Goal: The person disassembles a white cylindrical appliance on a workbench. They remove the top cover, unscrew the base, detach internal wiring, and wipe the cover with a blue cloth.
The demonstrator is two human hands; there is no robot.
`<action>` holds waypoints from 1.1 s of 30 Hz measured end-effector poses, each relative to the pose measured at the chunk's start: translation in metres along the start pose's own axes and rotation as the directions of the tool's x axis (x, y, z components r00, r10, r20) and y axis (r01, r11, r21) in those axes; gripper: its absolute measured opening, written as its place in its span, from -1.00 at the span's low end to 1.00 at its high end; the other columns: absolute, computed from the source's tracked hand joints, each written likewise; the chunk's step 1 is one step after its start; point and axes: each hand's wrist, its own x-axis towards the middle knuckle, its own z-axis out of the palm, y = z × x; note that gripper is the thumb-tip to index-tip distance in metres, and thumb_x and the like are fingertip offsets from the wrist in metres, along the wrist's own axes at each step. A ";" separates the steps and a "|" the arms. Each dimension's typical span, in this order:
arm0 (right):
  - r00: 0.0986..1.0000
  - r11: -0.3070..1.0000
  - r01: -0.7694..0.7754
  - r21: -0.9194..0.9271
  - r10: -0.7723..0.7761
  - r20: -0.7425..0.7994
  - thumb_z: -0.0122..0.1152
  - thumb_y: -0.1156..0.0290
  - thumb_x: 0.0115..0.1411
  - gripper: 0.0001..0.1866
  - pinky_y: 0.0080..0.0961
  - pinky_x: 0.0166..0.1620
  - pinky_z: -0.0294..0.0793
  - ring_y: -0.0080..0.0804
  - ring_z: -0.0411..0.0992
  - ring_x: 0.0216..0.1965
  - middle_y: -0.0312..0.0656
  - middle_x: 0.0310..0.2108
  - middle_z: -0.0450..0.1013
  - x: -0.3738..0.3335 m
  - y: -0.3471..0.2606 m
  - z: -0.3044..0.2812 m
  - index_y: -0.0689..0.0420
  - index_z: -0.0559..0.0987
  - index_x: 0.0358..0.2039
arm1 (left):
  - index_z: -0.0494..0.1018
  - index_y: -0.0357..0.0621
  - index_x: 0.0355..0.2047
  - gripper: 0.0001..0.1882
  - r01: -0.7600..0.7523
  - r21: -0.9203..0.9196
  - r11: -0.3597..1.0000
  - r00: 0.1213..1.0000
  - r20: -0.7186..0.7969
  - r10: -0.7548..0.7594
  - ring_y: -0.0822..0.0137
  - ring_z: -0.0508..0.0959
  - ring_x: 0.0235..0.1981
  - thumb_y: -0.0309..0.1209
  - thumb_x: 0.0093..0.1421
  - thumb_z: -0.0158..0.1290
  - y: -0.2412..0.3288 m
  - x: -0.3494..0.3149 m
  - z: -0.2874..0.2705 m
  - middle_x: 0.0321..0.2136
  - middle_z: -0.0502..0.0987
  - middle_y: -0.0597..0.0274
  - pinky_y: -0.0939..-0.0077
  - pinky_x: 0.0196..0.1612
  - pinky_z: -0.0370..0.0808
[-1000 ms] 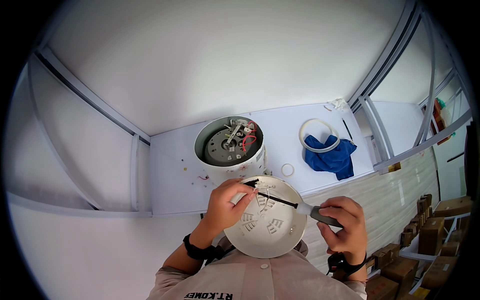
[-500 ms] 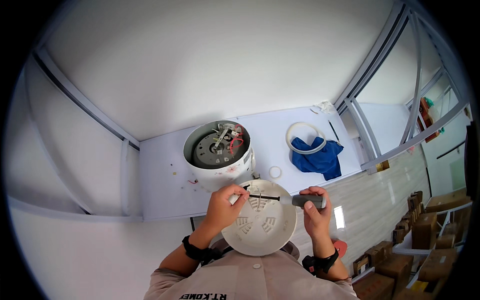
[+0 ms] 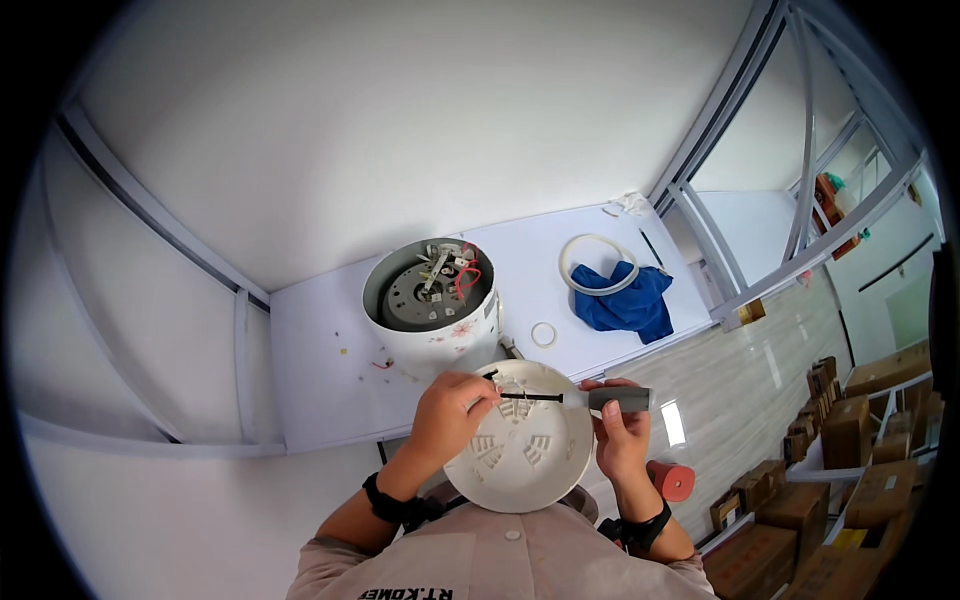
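Note:
Across the front of my body, a screwdriver [image 3: 535, 398] with a black shaft and a grey handle lies level. My right hand [image 3: 622, 430] holds its handle, thumb below and fingers above. At the shaft's tip my left hand [image 3: 455, 410] is closed in a pinch; anything small between these fingertips is hidden. A short black piece sticks out above the left fingers. Beneath both hands a round cream plastic cover [image 3: 515, 465] with slotted vents rests against my shirt. Beyond it stands a white flowered pot-shaped appliance [image 3: 435, 345], its open end showing a grey metal disc and red wires.
On the white table [image 3: 320, 400] lie a blue cloth [image 3: 630, 310], a large pale ring [image 3: 565, 262], a small white ring [image 3: 543, 335] and several tiny bits at left. A red cylinder [image 3: 672, 481] stands at my right. Cardboard boxes [image 3: 800, 520] fill shelves at lower right.
The view has shifted a little, so the table things sit slightly further left. My right hand has moved slightly left on the screwdriver handle; my left keeps its pinch at the tip.

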 end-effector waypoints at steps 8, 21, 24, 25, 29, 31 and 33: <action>0.997 0.998 -0.058 0.012 0.059 -0.052 0.20 0.16 0.54 -0.56 -0.09 0.05 0.73 -0.08 0.61 0.12 0.09 0.21 0.53 -0.008 -0.003 -0.008 0.09 0.37 0.26 | 0.69 -0.07 -0.32 -0.91 -0.066 0.037 0.997 0.998 0.017 0.066 0.10 0.68 -0.16 -0.50 0.16 0.37 -0.004 -0.007 0.005 -0.25 0.77 0.29 0.23 -0.06 0.62; 0.994 0.995 -0.094 0.041 0.091 0.064 0.17 0.06 0.55 -0.55 -0.09 0.10 0.68 0.06 0.55 0.25 0.09 0.24 0.50 0.068 -0.053 -0.090 0.03 0.35 0.26 | 0.66 -0.04 -0.36 -0.95 -0.047 0.020 0.999 0.995 -0.085 0.048 0.04 0.68 -0.18 -0.48 0.21 0.32 0.030 0.056 0.077 -0.33 0.74 0.24 0.19 -0.14 0.61; 0.985 0.993 -0.092 0.079 0.079 0.151 0.13 0.04 0.56 -0.56 -0.06 0.11 0.67 0.14 0.51 0.29 0.07 0.23 0.48 0.092 -0.075 -0.112 -0.01 0.34 0.26 | 0.65 -0.07 -0.35 -0.94 -0.010 -0.027 1.000 0.989 -0.146 0.006 0.02 0.67 -0.18 -0.50 0.19 0.32 0.039 0.070 0.101 -0.32 0.74 0.23 0.18 -0.11 0.60; 0.981 0.991 -0.094 0.093 0.076 0.181 0.11 0.03 0.57 -0.57 -0.05 0.12 0.66 0.16 0.50 0.31 0.06 0.23 0.48 0.101 -0.081 -0.118 -0.02 0.34 0.26 | 0.66 -0.09 -0.35 -0.93 0.000 -0.030 1.000 0.987 -0.162 -0.005 0.04 0.68 -0.17 -0.51 0.19 0.34 0.041 0.074 0.109 -0.31 0.75 0.22 0.19 -0.10 0.60; 0.962 0.986 -0.116 0.116 0.083 0.259 0.13 0.01 0.55 -0.56 0.10 0.20 0.63 0.19 0.48 0.31 0.03 0.18 0.50 0.127 -0.102 -0.143 0.00 0.34 0.23 | 0.67 -0.14 -0.33 -0.92 0.039 -0.040 0.998 0.966 -0.254 -0.048 0.09 0.68 -0.18 -0.52 0.18 0.38 0.053 0.085 0.134 -0.30 0.76 0.18 0.23 -0.07 0.59; 0.946 0.999 -0.018 0.047 0.002 0.325 0.15 0.01 0.54 -0.55 0.15 0.21 0.62 0.21 0.49 0.30 0.02 0.15 0.51 0.141 -0.113 -0.162 0.01 0.34 0.22 | 0.67 -0.15 -0.34 -0.92 0.069 -0.049 0.996 0.951 -0.297 -0.080 0.10 0.69 -0.20 -0.52 0.19 0.38 0.058 0.087 0.145 -0.30 0.76 0.17 0.24 -0.08 0.59; 0.942 0.999 0.035 0.038 -0.046 0.332 0.18 0.00 0.53 -0.53 0.18 0.21 0.61 0.23 0.54 0.22 0.01 0.07 0.54 0.149 -0.129 -0.174 0.02 0.34 0.20 | 0.68 -0.16 -0.34 -0.92 0.117 -0.067 0.991 0.936 -0.327 -0.133 0.11 0.69 -0.22 -0.52 0.19 0.38 0.060 0.082 0.153 -0.32 0.76 0.15 0.24 -0.09 0.59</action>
